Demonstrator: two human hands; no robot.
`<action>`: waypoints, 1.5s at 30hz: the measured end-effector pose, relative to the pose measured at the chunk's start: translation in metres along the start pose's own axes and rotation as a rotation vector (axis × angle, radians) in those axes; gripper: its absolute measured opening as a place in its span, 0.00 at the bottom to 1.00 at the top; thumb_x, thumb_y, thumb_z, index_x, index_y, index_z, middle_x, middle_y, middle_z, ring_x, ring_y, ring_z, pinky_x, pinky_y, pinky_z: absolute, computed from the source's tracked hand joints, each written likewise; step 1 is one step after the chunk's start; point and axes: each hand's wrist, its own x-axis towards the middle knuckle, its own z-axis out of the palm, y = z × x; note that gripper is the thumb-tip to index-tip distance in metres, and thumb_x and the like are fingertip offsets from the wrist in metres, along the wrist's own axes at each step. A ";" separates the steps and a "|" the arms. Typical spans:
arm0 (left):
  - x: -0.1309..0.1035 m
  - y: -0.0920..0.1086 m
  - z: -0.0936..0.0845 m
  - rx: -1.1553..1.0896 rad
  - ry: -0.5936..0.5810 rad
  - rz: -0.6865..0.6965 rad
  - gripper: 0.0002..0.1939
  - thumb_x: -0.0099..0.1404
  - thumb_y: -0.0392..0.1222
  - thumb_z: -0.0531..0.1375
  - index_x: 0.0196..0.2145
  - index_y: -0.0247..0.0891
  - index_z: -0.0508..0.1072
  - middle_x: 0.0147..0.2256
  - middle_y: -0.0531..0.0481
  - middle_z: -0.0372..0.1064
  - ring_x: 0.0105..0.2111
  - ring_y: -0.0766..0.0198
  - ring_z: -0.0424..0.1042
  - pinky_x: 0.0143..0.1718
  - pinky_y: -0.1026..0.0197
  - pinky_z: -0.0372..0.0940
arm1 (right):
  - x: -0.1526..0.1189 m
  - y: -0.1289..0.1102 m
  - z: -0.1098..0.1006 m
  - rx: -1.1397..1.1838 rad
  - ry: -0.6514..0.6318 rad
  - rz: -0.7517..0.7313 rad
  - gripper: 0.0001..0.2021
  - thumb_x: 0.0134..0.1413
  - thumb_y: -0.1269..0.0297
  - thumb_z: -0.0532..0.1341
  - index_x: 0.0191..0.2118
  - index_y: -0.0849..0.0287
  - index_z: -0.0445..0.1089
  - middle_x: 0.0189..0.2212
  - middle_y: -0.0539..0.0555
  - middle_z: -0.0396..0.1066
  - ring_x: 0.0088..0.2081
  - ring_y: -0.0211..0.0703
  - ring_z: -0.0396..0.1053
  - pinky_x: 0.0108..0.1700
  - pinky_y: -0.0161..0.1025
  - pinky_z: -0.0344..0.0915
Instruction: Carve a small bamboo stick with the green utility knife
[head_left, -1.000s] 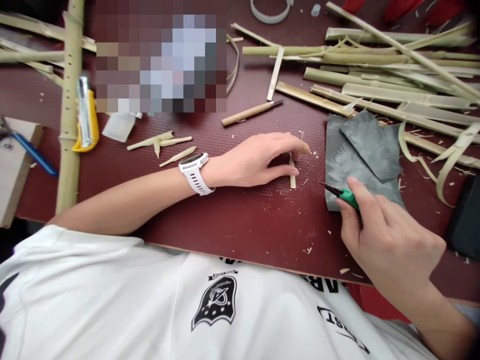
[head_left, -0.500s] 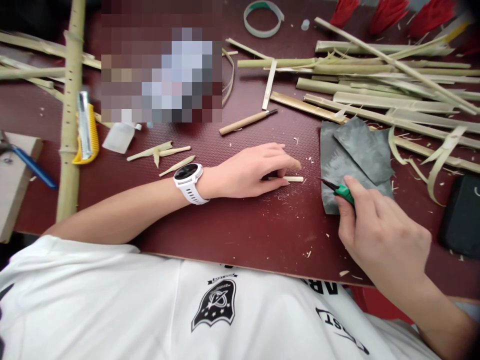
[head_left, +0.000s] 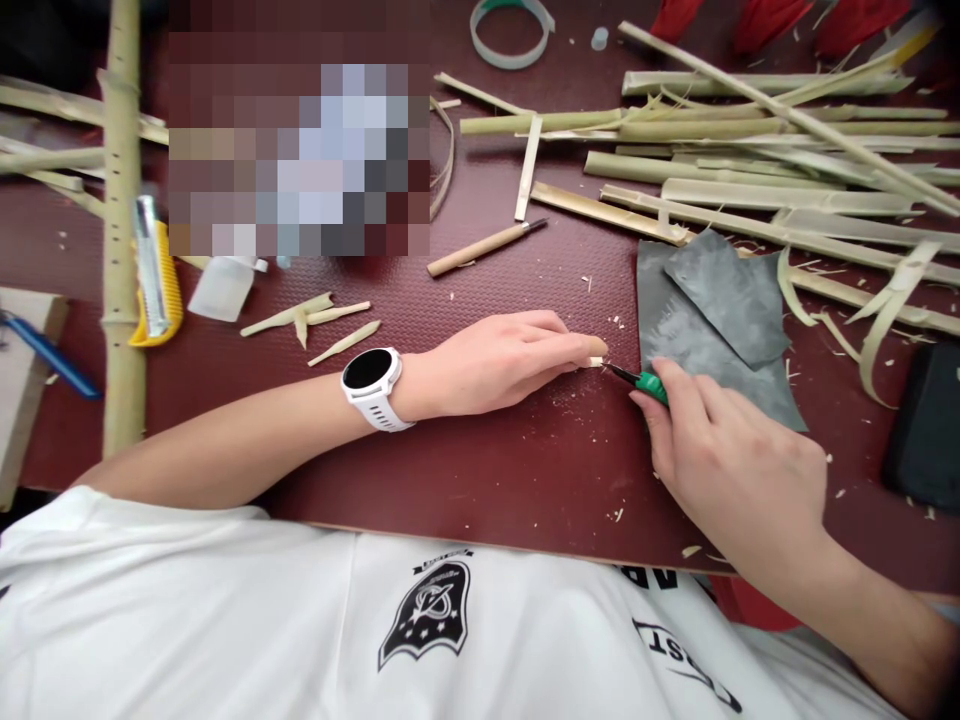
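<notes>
My left hand (head_left: 517,358), with a white watch on its wrist, presses a small bamboo piece (head_left: 596,362) against the table. Only the pale end of that piece sticks out past my fingertips. My right hand (head_left: 739,440) is closed round a green-handled carving knife (head_left: 651,386). Its dark, thin blade points left, with the tip at or very near the bamboo's exposed end; I cannot tell whether they touch. Tiny shavings lie around the tip. Just beyond my right hand are pieces of grey sandpaper (head_left: 679,300).
Split bamboo strips (head_left: 750,200) pile up at the back right. A wooden-handled tool (head_left: 480,248), a yellow utility knife (head_left: 159,285), a small plastic bottle (head_left: 223,288) and an upright-lying bamboo pole (head_left: 122,250) are further left. A black phone-like object (head_left: 926,430) lies at right.
My right hand has moved left, bringing the knife tip from the sandpaper's edge to the bamboo piece. My left fingers have closed further over the piece, so less of it shows.
</notes>
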 end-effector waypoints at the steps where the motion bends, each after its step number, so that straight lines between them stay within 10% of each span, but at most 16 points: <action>1: 0.000 0.000 0.000 0.000 0.009 -0.003 0.15 0.82 0.38 0.54 0.61 0.35 0.73 0.53 0.44 0.81 0.49 0.64 0.78 0.54 0.62 0.75 | 0.000 0.000 0.000 -0.007 0.001 0.001 0.19 0.73 0.56 0.61 0.61 0.64 0.71 0.30 0.49 0.73 0.30 0.41 0.66 0.30 0.42 0.50; 20: -0.004 0.004 0.001 0.000 0.023 0.049 0.15 0.80 0.34 0.58 0.60 0.30 0.71 0.51 0.44 0.81 0.46 0.62 0.77 0.52 0.60 0.75 | 0.000 0.008 -0.003 0.200 -0.105 0.004 0.11 0.77 0.58 0.54 0.45 0.59 0.66 0.29 0.47 0.67 0.29 0.39 0.69 0.25 0.39 0.49; 45: -0.004 0.005 0.001 -0.015 0.009 -0.011 0.14 0.81 0.36 0.56 0.61 0.33 0.72 0.51 0.45 0.82 0.47 0.64 0.76 0.53 0.61 0.74 | 0.018 -0.005 -0.014 -0.136 -0.078 -0.127 0.17 0.75 0.54 0.58 0.33 0.55 0.58 0.23 0.45 0.59 0.21 0.36 0.64 0.23 0.36 0.47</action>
